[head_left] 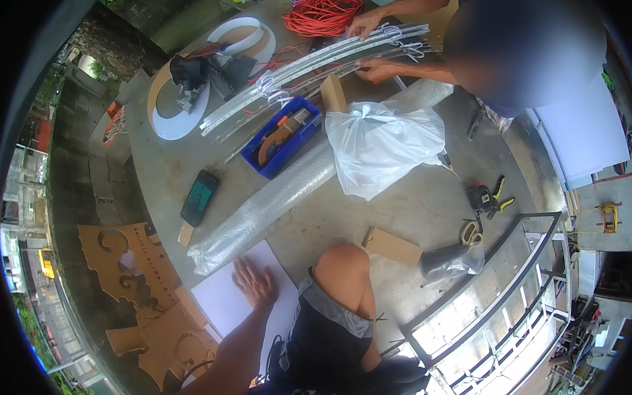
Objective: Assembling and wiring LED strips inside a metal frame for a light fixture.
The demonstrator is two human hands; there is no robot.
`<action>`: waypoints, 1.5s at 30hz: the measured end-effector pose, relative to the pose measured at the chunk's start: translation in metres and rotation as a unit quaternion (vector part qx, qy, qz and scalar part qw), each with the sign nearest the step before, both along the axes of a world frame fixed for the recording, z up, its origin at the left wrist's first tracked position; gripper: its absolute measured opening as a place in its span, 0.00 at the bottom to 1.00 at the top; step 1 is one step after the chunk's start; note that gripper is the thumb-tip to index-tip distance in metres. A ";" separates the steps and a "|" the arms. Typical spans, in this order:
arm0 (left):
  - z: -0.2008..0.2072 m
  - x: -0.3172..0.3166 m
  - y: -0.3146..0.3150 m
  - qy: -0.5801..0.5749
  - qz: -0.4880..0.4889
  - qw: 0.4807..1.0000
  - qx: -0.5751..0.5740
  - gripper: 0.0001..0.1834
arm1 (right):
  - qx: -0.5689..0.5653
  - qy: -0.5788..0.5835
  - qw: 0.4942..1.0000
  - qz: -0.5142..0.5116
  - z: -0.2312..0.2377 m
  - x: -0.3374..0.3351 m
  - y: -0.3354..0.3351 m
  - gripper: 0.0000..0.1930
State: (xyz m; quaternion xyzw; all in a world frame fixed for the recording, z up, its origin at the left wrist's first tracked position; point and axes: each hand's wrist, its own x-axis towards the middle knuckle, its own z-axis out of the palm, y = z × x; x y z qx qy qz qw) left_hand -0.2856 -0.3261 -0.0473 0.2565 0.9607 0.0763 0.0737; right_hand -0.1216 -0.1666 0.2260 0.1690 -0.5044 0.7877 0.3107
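- Resting our left hand (255, 282) palm down on a white sheet (216, 293), we are holding nothing in that grip; its fingers are lying flat, somewhat spread.
- Our right hand is staying out of view, so we cannot tell its grip.
- Reading the clock from our left hand, we are seeing the sheet lying directly beneath it.
- Toward 12 o'clock, a roll of bubble wrap (274, 197) is lying just beside the sheet, with a blue tray (265, 170) sitting beyond it.
- At 11 o'clock, a dark phone (200, 197) is showing a lit screen.
- At 9 o'clock, brown cut-out panels (109, 257) are lying.
- Around 1 o'clock, a co-worker's hands (378, 70) are handling long pale strips (284, 73).
- Between 1 and 2, a knotted white bag (387, 150) is sitting.
- Near 3, a small brown box (394, 247) is lying beyond our bent knee (343, 266).
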 end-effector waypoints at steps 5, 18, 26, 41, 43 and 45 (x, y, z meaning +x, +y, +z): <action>-0.001 -0.006 -0.004 0.023 -0.009 1.000 -0.006 0.36 | -0.005 -0.008 1.000 0.015 -0.004 0.023 -0.011 0.07; 0.002 -0.002 0.001 0.017 0.003 1.000 -0.007 0.36 | -0.003 -0.015 1.000 -0.008 -0.008 0.059 -0.022 0.08; 0.001 -0.004 0.001 0.002 0.009 1.000 -0.029 0.37 | -0.005 -0.018 1.000 0.016 -0.012 0.057 -0.022 0.09; 0.001 -0.003 -0.001 0.000 0.002 1.000 -0.023 0.36 | -0.003 -0.023 1.000 0.012 -0.020 0.072 -0.024 0.11; 0.002 -0.004 -0.001 0.002 0.001 1.000 -0.023 0.36 | -0.004 -0.024 1.000 0.010 -0.021 0.074 -0.025 0.11; 0.004 -0.003 0.001 -0.006 0.007 1.000 -0.027 0.36 | -0.004 -0.024 1.000 0.009 -0.022 0.077 -0.025 0.11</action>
